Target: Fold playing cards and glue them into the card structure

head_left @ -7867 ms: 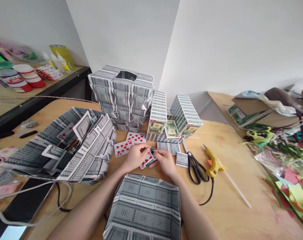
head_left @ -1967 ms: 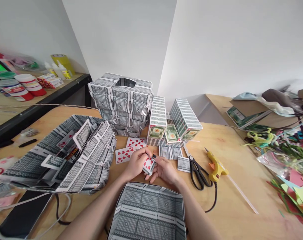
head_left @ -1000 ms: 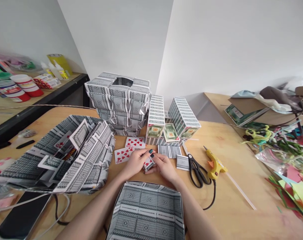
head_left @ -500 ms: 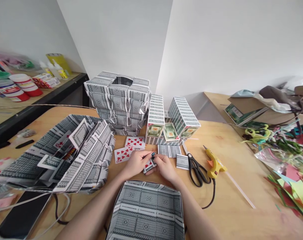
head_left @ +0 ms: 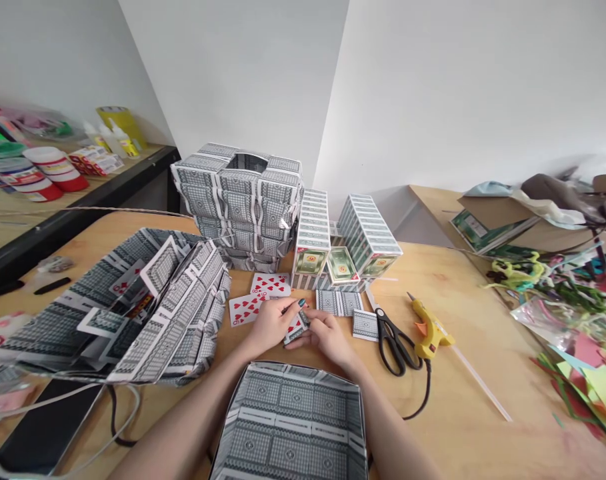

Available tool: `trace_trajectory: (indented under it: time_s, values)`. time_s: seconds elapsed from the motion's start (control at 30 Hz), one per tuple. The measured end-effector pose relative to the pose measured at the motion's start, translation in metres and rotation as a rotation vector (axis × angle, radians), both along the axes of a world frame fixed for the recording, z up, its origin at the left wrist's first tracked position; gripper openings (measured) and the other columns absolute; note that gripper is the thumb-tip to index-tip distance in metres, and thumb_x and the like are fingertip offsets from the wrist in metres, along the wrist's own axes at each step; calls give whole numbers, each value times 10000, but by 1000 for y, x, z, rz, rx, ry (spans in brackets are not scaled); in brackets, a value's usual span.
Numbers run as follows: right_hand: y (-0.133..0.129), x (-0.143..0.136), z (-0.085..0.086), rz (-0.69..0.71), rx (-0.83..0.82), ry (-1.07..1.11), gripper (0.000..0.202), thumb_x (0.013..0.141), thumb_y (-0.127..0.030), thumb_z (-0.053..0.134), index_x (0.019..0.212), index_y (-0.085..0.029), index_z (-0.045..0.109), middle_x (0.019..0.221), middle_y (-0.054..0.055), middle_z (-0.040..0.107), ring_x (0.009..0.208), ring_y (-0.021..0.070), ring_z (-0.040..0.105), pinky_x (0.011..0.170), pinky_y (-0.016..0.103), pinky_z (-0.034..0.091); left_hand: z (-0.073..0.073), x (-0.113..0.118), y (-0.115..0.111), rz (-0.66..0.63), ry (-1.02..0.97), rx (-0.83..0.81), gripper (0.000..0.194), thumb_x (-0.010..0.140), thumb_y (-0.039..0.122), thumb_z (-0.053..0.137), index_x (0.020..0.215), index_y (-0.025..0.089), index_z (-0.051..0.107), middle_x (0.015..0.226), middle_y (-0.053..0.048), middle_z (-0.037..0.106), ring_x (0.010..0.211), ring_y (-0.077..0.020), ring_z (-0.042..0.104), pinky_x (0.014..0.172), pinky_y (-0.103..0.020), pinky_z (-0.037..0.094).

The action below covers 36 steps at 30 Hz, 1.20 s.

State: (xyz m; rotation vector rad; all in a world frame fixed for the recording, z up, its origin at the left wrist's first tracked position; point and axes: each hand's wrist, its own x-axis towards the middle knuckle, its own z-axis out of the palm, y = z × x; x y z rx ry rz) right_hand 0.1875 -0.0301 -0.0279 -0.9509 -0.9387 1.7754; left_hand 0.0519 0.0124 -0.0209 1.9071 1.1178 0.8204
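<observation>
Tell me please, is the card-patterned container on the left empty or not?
Not empty: several playing cards show inside the container, one with red marks.

Left hand (head_left: 273, 325), right hand (head_left: 330, 335) — hearts card (head_left: 295, 329)

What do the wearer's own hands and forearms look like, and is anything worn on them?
The left hand and right hand wear no gloves; no sleeve, watch or bracelet shows on either forearm. Dark teal polish coats the left thumbnail; no ring can be made out.
</observation>
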Motion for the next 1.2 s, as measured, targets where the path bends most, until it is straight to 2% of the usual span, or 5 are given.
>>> trace_trajectory:
  time_s: [0.27,0.47,0.7,0.9,1.2]
  values:
    - [0,-1,2,-36,73,-10,164,702,-258,535,819,-153,582,701,20,616,688,181,611,563,310,527,0,0,1,84,-66,-45,281,841,332,393,840,154,610,655,-1,613,563,-116,519,542,-215,392]
    - [4,5,-10,-284,200,-314,257,767,-433,529,745,-182,581,668,17,566,601,169,561,507,295,509,1,-3,0,87,-119,70,208,825,275,456,890,174,626,869,-38,665,772,-146,595,692,-233,450]
    - [2,13,-9,-423,448,-726,184,786,-346,542,782,-211,667,740,41,652,677,190,569,668,318,462,2,-4,-1,53,-51,250,151,796,239,523,838,192,660,862,-38,684,804,-153,615,764,-266,462]
    - [3,15,-12,-544,426,-766,153,772,-328,553,834,-233,656,794,41,678,687,194,612,658,321,493,-1,-4,-2,-15,35,277,197,805,231,504,897,198,674,888,-41,694,780,-156,632,747,-273,480]
    - [1,16,-8,-556,526,-850,164,767,-310,552,779,-194,668,713,33,687,611,165,629,568,260,501,-5,-5,-1,-29,73,290,248,793,195,497,981,203,658,913,-29,697,745,-135,646,713,-232,496]
